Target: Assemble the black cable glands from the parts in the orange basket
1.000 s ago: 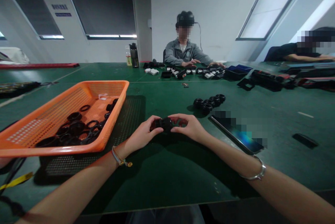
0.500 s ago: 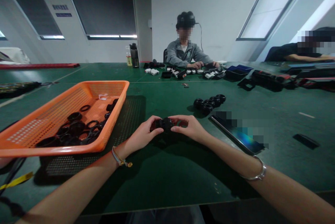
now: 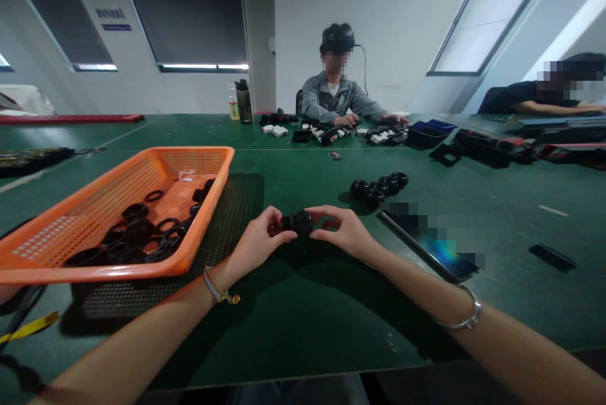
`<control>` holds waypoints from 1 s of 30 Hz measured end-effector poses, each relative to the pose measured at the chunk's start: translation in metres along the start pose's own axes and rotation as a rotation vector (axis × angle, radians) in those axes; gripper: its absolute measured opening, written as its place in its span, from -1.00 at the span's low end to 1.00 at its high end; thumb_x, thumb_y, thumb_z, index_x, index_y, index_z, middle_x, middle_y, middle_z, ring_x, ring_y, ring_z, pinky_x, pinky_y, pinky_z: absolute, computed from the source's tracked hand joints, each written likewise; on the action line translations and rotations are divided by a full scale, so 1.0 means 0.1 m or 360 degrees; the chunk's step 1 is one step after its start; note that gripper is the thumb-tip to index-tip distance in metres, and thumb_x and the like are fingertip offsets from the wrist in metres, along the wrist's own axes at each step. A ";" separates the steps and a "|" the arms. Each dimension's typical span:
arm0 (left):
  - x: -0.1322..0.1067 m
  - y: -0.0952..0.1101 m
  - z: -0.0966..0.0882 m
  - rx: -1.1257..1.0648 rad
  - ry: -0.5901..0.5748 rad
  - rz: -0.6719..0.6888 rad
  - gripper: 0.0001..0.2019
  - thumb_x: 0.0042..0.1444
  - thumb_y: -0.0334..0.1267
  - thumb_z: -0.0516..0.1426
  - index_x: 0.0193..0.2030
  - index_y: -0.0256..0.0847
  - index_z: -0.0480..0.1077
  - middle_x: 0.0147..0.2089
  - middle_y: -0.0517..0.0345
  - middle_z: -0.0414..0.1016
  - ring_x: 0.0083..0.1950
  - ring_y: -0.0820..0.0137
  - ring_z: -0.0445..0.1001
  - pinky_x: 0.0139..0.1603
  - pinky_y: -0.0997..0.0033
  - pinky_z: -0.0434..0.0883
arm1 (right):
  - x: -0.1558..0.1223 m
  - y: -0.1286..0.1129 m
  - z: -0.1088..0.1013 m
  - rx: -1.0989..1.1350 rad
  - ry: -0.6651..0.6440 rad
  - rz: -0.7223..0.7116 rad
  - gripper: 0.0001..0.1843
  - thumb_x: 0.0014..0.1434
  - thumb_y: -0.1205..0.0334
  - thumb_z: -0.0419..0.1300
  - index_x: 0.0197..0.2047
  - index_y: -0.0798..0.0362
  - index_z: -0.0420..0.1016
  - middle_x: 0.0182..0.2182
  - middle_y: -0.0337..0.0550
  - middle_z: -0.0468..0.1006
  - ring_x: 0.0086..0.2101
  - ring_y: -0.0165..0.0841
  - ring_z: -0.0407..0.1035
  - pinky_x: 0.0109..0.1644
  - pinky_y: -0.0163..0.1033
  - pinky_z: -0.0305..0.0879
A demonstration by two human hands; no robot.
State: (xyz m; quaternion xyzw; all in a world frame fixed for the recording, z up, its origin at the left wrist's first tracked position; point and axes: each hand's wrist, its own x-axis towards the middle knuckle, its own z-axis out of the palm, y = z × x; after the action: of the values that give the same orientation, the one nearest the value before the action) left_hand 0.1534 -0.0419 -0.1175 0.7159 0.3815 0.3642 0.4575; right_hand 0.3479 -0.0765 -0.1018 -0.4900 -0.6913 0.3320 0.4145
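Note:
A black cylindrical, ribbed part (image 3: 298,223) is held just above the green table (image 3: 303,323) between my two hands. My left hand (image 3: 262,236) grips its left end with thumb and fingers. On the right end, the thumb and fingertips of my right hand (image 3: 343,228) pinch it. The part is dark, so its exact kind cannot be made out. To my left stands an orange plastic basket (image 3: 106,274) with black rings and round black parts (image 3: 139,228) in it. Beyond my right hand, several round black parts (image 3: 379,188) with holes sit in a cluster.
A phone (image 3: 428,246) lies right of my right hand, with a small black piece (image 3: 552,257) farther right. Across the table a person (image 3: 334,93) handles black and white parts. Another person (image 3: 534,96) sits far right. A dark bottle (image 3: 243,102) stands at the back.
My hands stay nearly in place; the left fingers have shifted slightly left, showing more of the black part. Across the table, the person's hands have moved apart.

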 end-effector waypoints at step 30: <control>0.05 -0.01 -0.05 0.0225 -0.0235 0.0187 -0.73 0.13 -0.24 -0.12 -0.44 -0.27 0.32 -0.37 0.17 0.26 -0.31 0.41 0.33 -0.22 0.42 0.28 | 0.00 0.04 0.01 -0.0045 0.0105 -0.0043 -0.59 -0.12 0.29 0.28 -0.12 0.07 0.49 -0.33 -0.13 0.60 -0.32 -0.29 0.47 -0.20 -0.15 0.38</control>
State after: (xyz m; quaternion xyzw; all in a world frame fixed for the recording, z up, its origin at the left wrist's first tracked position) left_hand 0.1512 -0.0358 -0.1157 0.7923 0.3288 0.3090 0.4106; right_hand 0.3486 -0.0753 -0.1052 -0.4971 -0.6884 0.3004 0.4345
